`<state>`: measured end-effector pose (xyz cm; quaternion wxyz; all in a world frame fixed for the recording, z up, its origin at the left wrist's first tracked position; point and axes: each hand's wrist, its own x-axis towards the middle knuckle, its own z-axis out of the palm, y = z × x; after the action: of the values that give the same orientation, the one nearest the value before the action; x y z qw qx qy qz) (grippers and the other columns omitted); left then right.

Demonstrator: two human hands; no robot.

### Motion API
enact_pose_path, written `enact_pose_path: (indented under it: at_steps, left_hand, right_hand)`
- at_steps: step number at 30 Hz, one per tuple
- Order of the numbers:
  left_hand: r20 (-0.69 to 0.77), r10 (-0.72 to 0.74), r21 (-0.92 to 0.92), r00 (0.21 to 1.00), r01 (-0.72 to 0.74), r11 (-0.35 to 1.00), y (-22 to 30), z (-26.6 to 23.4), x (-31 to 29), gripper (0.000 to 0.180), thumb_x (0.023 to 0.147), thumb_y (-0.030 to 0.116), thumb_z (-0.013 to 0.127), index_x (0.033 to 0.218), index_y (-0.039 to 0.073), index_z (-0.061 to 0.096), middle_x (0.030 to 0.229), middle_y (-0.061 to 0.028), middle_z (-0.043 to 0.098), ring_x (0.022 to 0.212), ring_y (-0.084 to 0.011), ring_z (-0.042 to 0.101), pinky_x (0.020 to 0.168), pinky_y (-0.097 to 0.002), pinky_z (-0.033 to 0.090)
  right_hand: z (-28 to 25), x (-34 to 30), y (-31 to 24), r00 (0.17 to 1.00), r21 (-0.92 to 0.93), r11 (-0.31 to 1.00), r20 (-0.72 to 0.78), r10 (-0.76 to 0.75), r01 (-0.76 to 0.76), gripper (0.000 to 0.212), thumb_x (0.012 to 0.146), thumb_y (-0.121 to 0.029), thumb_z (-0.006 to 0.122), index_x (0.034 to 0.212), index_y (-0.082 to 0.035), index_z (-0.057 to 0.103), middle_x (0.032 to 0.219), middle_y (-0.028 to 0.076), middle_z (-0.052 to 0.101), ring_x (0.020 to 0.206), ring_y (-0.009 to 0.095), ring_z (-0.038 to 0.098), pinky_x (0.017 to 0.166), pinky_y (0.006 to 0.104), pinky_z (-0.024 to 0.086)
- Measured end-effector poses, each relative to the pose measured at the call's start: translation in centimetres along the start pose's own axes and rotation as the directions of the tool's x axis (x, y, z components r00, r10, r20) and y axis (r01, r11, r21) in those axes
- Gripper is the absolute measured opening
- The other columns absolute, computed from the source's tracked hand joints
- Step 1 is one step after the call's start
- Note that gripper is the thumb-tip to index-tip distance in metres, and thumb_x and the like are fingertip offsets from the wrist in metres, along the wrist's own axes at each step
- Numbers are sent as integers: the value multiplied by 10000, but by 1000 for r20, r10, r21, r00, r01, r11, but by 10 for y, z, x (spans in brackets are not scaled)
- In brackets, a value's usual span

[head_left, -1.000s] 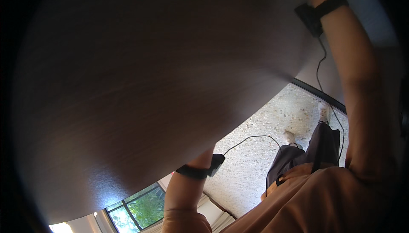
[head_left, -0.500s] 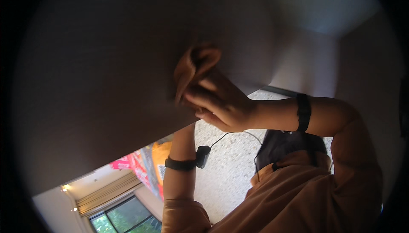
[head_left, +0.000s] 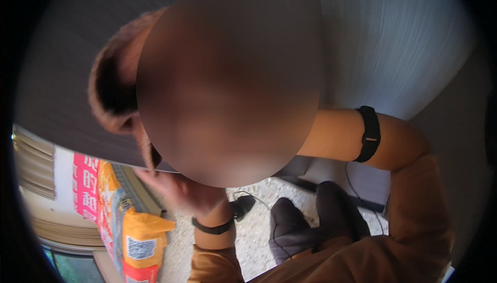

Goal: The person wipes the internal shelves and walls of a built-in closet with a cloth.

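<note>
A folded brown cloth (head_left: 111, 71) shows large and blurred against a dark, flat panel (head_left: 57, 102). A round smear over the middle of the picture hides my right hand; its forearm (head_left: 331, 135) reaches in from the right, with the cloth at the smear's far left. The cloth appears still gripped, though the fingers do not show. Below the panel's lower edge is my left hand (head_left: 181, 191), blurred, its fingers stretched toward the left. Whether it touches the edge I cannot tell. Black straps circle both of my forearms.
Orange and red packages (head_left: 142, 226) stand at lower left beside a pink printed sheet (head_left: 87, 187). A window (head_left: 77, 266) is in the corner. Speckled floor (head_left: 251, 221) lies below, with a thin cable (head_left: 352, 184) near my legs. A grey, shiny surface (head_left: 388, 45) fills the upper right.
The cloth has shifted left and looks larger. My left hand, earlier hidden behind the panel, now shows below its edge. The view has turned, bringing more packages and floor into sight.
</note>
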<state>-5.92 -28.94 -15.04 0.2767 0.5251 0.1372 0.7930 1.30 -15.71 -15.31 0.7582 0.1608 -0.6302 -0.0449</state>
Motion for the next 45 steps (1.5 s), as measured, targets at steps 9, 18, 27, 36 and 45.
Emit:
enact_pose_path:
  at_steps: [9,18,27,36,45]
  left_hand:
    - [311,662,775,682,-585,238,-3,-54,35,369,970,265,456,1200,3,575,1115,-143,635,1040,-228,609,988,-334,441]
    - [163,414,795,895,-368,482,-11,-16,-1,256,974,233,549,1070,-4,562,956,-48,573,881,-114,508,793,-245,413]
    - [-130,285,841,950,-46,538,-115,-27,-142,601,1019,200,432,1488,-34,139,1499,-198,282,1353,-264,346,1120,-372,271]
    - [43,274,968,961,-108,225,-109,-44,-151,491,1023,145,360,1419,-87,186,1400,-196,345,1279,-245,351,1092,-366,241]
    - [10,251,904,968,-116,412,-109,-45,-151,514,1014,123,370,1429,-71,139,1344,-193,383,1189,-220,422,1014,-325,335]
  right_hand:
    - [-27,-99,-62,979,131,991,201,-21,-6,601,784,-160,704,1343,-106,491,1262,157,481,1108,364,514,936,488,420]
    - [-84,-51,-65,744,-3,999,667,35,-44,720,752,-177,762,1389,-144,428,1299,152,437,1104,375,517,898,482,469]
    - [-35,-66,-11,953,67,991,273,-133,119,583,868,-291,647,1384,-89,465,1305,179,421,1172,414,470,972,500,412]
    - [-105,-110,214,984,-225,959,1,177,-172,527,982,-314,496,1410,-20,403,1349,173,474,1270,332,442,1092,408,326]
    - [-147,-174,345,880,-100,876,-110,462,-473,461,998,-239,435,1385,7,384,1444,149,316,1354,279,320,1135,385,261]
